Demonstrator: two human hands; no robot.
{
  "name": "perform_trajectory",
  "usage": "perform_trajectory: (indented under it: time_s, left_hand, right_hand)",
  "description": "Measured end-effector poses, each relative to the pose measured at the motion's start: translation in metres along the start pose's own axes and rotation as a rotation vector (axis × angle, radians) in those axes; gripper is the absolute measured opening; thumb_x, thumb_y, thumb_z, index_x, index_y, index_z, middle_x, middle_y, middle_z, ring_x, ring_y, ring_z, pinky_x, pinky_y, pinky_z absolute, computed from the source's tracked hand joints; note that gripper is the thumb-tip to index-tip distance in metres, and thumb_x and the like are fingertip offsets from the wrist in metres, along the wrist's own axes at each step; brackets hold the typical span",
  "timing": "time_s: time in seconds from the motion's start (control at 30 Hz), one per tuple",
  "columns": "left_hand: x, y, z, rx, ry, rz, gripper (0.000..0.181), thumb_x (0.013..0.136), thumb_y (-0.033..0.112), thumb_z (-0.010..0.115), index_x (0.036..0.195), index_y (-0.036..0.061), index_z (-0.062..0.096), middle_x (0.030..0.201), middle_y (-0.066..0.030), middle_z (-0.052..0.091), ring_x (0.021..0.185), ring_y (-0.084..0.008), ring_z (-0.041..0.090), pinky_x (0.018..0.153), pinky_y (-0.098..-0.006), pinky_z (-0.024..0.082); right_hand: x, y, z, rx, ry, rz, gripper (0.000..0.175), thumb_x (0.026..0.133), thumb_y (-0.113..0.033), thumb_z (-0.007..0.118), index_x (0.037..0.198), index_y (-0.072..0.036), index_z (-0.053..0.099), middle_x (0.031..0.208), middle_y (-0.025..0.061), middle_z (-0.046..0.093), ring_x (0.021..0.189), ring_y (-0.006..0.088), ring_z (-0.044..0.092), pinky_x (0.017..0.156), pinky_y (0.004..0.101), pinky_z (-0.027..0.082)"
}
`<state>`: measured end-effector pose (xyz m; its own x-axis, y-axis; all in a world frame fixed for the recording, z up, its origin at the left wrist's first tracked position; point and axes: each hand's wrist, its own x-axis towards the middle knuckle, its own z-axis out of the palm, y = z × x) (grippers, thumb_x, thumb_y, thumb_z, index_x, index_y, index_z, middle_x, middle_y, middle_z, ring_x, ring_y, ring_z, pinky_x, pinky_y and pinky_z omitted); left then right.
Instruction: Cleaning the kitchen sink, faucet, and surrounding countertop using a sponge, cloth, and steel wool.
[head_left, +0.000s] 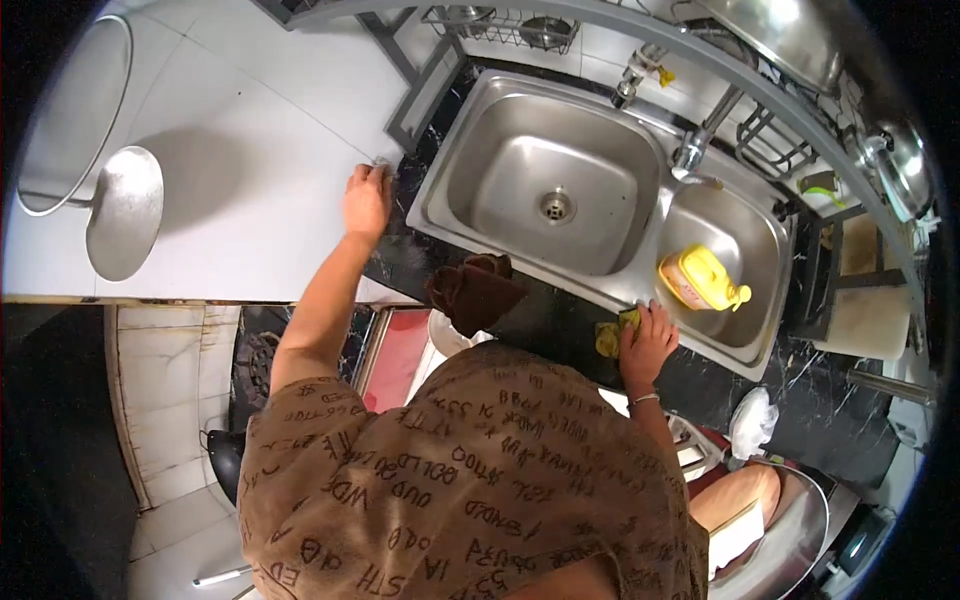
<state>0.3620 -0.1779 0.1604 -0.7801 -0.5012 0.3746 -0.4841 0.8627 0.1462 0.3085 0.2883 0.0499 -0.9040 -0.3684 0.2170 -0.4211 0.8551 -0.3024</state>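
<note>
My left hand (367, 201) is at the corner of a white tiled surface (262, 150), its fingers closed on a small greyish, crumpled thing (384, 166) that I cannot make out clearly. My right hand (649, 341) grips a yellow-green cloth or sponge (616, 332) at the front rim of the steel double sink (450, 229). Between my hands, a dark brown cloth (480, 292) lies bunched on the black stone counter (540, 319). A yellow plastic jug (701, 277) lies tilted in the smaller right basin.
Two taps (697, 146) reach over the sink. A grey metal rack (660, 30) arches across the back. Cutting boards (862, 319) stand in a holder at the right, with a white plastic bag (754, 420) nearer me. A round metal utensil (126, 214) is at the far left.
</note>
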Motion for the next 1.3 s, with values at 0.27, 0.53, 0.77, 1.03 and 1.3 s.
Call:
perform_trajectory:
  time_s: [0.27, 0.53, 0.77, 1.03, 1.3]
  left_hand:
    - [0.038, -0.036, 0.036, 0.760, -0.276, 0.369, 0.030, 0.079, 0.014, 0.046, 0.106, 0.0048, 0.053, 0.099, -0.0043, 0.046, 0.098, -0.0203, 0.044, 0.079, -0.0318, 0.041]
    - [0.011, -0.054, 0.055, 1.005, -0.525, 0.510, 0.036, 0.083, 0.023, 0.045, 0.114, 0.0064, 0.052, 0.122, -0.0065, 0.042, 0.116, -0.0220, 0.033, 0.097, -0.0421, 0.023]
    - [0.051, -0.035, 0.028, 1.032, -0.456, 0.442, 0.037, 0.087, 0.025, 0.040, 0.118, 0.0084, 0.051, 0.128, -0.0019, 0.040, 0.118, -0.0200, 0.031, 0.100, -0.0462, 0.018]
    - [-0.006, -0.043, 0.028, 1.064, -0.707, 0.531, 0.039, 0.083, 0.028, 0.045, 0.116, 0.0104, 0.053, 0.128, -0.0052, 0.037, 0.119, -0.0223, 0.028, 0.101, -0.0494, 0.014]
    - [0.003, -0.051, 0.042, 1.090, -0.660, 0.596, 0.040, 0.083, 0.025, 0.045, 0.119, 0.0103, 0.051, 0.129, -0.0044, 0.037, 0.121, -0.0233, 0.026, 0.101, -0.0499, 0.013]
  right_hand:
    - [0.000, -0.005, -0.002, 0.010, -0.016, 0.019, 0.039, 0.078, -0.023, 0.052, 0.115, -0.011, 0.049, 0.125, 0.0073, 0.043, 0.119, 0.0251, 0.035, 0.101, 0.0457, 0.017]
    - [-0.002, -0.006, -0.006, 0.017, 0.009, 0.011, 0.039, 0.079, -0.020, 0.051, 0.116, -0.010, 0.048, 0.124, 0.0084, 0.044, 0.119, 0.0264, 0.035, 0.101, 0.0460, 0.018]
    - [0.000, -0.004, -0.005, 0.015, 0.004, 0.001, 0.041, 0.078, -0.020, 0.052, 0.117, -0.010, 0.047, 0.124, 0.0091, 0.044, 0.118, 0.0270, 0.036, 0.100, 0.0459, 0.019]
    - [0.000, -0.003, -0.004, 0.036, 0.035, -0.014, 0.038, 0.079, -0.021, 0.051, 0.116, -0.011, 0.048, 0.123, 0.0088, 0.045, 0.117, 0.0262, 0.036, 0.100, 0.0454, 0.019]
    - [-0.001, -0.003, -0.005, 0.040, 0.016, 0.010, 0.038, 0.079, -0.023, 0.051, 0.116, -0.011, 0.049, 0.123, 0.0081, 0.045, 0.117, 0.0255, 0.037, 0.100, 0.0448, 0.019]
